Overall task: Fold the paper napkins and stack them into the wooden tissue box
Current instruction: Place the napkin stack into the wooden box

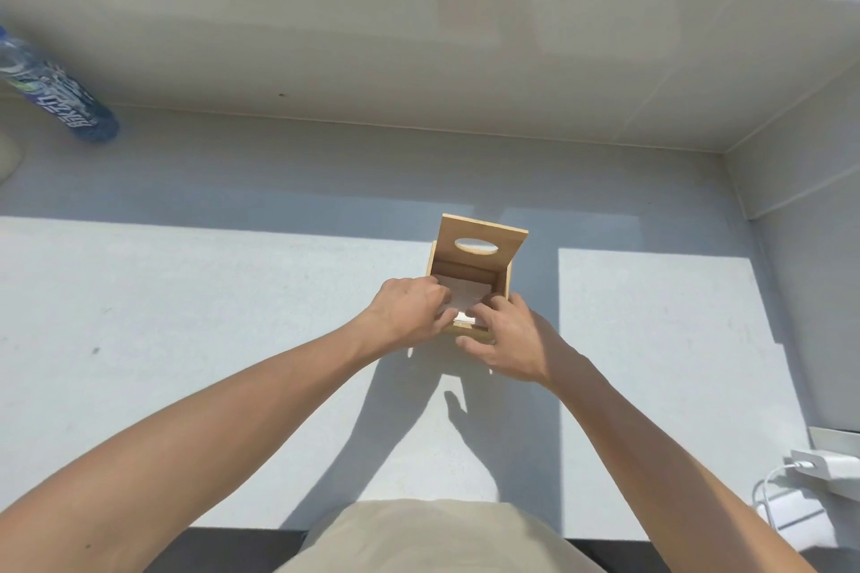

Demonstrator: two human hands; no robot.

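fingers (440, 293) of both hands curled | pressing napkins (465, 291) | inside wooden box (505, 279)

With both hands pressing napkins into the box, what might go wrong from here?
1. The upright hinged wooden lid with the oval slot might drop onto the fingers.
2. The folded white paper napkins may crumple or unfold under pressing.
3. The small wooden tissue box could slide; the right hand only steadies its front.

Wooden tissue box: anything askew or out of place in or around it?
Nothing stands out. The wooden tissue box sits upright, lid raised, napkins inside; left hand and right hand are at its opening.
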